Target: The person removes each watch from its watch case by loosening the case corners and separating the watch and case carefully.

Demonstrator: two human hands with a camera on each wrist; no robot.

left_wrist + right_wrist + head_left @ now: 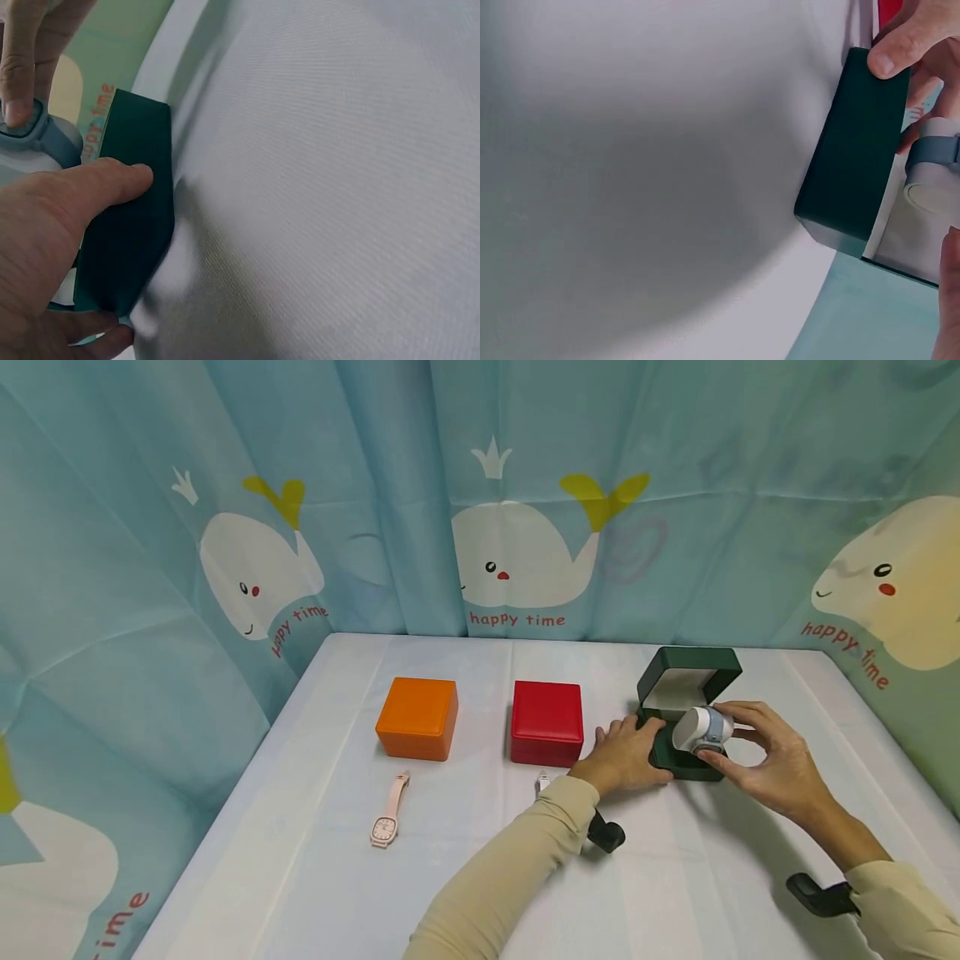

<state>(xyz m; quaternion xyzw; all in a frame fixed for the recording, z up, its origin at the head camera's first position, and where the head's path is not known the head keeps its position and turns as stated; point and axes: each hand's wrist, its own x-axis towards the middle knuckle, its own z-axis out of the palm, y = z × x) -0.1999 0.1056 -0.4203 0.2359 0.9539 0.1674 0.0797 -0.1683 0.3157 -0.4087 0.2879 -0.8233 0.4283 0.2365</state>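
A dark green watch box (690, 658) with a pale lining stands at the right of the table, its lid raised. My left hand (621, 756) grips its left side; the left wrist view shows the thumb pressed on the green outer wall (127, 225). Over the box, my right hand (780, 768) pinches a blue-grey watch (716, 727), which is wrapped around a white cushion (688, 729). The cushion is tilted, and the right wrist view shows the watch strap (934, 150) round it. Whether the cushion touches the box's inside cannot be told.
A red box (547, 718) and an orange box (417, 718), both closed, stand further left. A pink watch (386, 828) lies before the orange one. Another watch (543, 782) is mostly hidden behind my left arm. A patterned curtain (405, 568) hangs behind the white table.
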